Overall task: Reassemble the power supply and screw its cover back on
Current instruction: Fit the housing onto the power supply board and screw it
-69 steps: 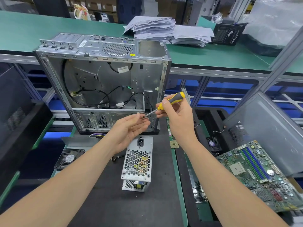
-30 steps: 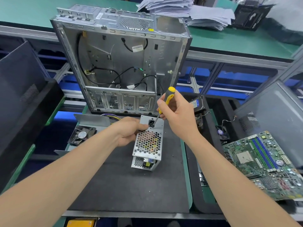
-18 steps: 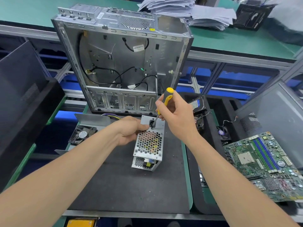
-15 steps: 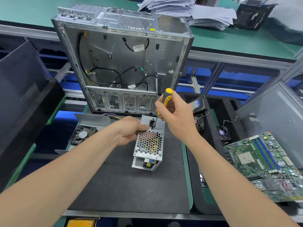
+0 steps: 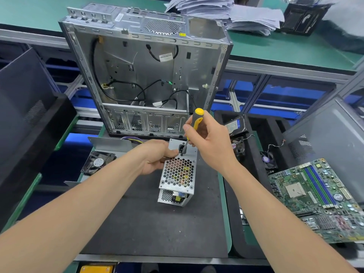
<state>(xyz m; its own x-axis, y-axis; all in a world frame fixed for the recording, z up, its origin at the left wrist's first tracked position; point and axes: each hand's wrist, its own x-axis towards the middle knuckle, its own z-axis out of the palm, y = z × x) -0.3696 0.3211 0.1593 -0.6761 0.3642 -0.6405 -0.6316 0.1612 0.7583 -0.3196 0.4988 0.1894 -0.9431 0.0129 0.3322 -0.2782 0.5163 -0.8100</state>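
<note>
The power supply (image 5: 173,197) is set on the bench (image 5: 153,223), just in front of the computer case (image 5: 145,75). It is gripped at its side by the left hand (image 5: 155,156). The screwdriver (image 5: 195,123) is held in the right hand (image 5: 208,138), with fingers (image 5: 189,129) curled round the handle. The tip is pressed on the cover (image 5: 179,172). The screwdriver should be held straight and turned slowly. The screw is hidden under the tip, so perhaps it is already in.
</note>
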